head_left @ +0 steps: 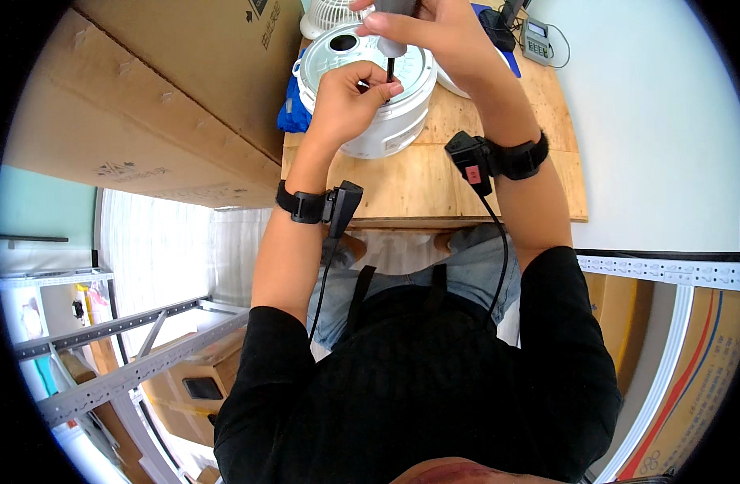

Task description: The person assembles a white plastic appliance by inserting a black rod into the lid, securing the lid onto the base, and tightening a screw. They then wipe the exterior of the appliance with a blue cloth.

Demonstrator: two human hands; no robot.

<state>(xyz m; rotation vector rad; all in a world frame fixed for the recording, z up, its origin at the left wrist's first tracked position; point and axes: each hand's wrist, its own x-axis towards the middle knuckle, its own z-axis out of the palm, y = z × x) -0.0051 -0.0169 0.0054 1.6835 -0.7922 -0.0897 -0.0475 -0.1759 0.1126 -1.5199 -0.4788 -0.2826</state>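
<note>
white round cooker base (386,121), metal underside up

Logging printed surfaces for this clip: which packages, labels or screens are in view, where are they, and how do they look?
Large cardboard box: left of the bench, brown, dark printed marks.
Small device with a screen: bench's far right corner, grey, buttons, cabled.
Cardboard carton: lower right, tan, red and blue stripes.
Wrist device tag: right wrist, small and red.
</note>
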